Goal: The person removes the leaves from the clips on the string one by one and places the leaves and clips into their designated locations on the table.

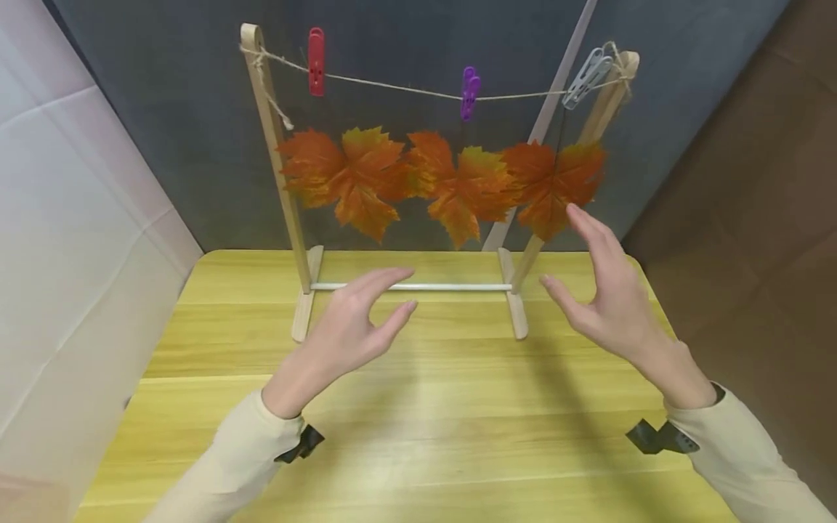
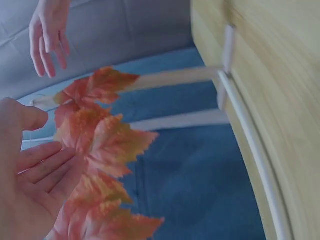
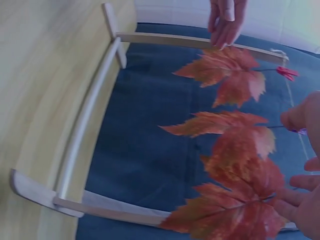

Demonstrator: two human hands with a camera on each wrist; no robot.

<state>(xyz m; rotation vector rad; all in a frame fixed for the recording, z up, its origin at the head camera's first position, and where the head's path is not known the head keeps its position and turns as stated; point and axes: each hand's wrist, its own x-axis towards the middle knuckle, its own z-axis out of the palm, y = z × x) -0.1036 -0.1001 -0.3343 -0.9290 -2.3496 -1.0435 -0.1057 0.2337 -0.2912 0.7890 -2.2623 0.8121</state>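
- Your left hand (image 1: 353, 312) is in the air before the left part of the stand, thumb spread from loosely extended fingers, holding nothing.
- Your right hand (image 1: 611, 298) has the same wide gap between thumb and fingers and grips nothing; its fingertips are nearest the right leaf (image 1: 549, 185), though you cannot tell whether they touch it.
- The left leaf (image 1: 353, 178), the middle leaf (image 1: 461, 189) and the right leaf hang in a row, their edges overlapping in the head view.
- Expect each leaf to be very light and floppy, likely thin cloth or plastic; it should swing at a nudge, and its jagged edges could crease or snag.
- To hold one, pinch its thin dark stem just below the peg, rather than a leaf tip.
- Above them, the red peg (image 1: 317, 54), purple peg (image 1: 469, 93) and grey peg (image 1: 586, 78) sit on the string (image 1: 392, 88); they look stiff and smooth, best squeezed at the end away from the stem.
- The string sags between the left post (image 1: 271, 138) and right post (image 1: 603, 109), so it should give if you tug.
- A white rod (image 1: 451, 287) joins the stand's feet on the table (image 1: 425, 421).
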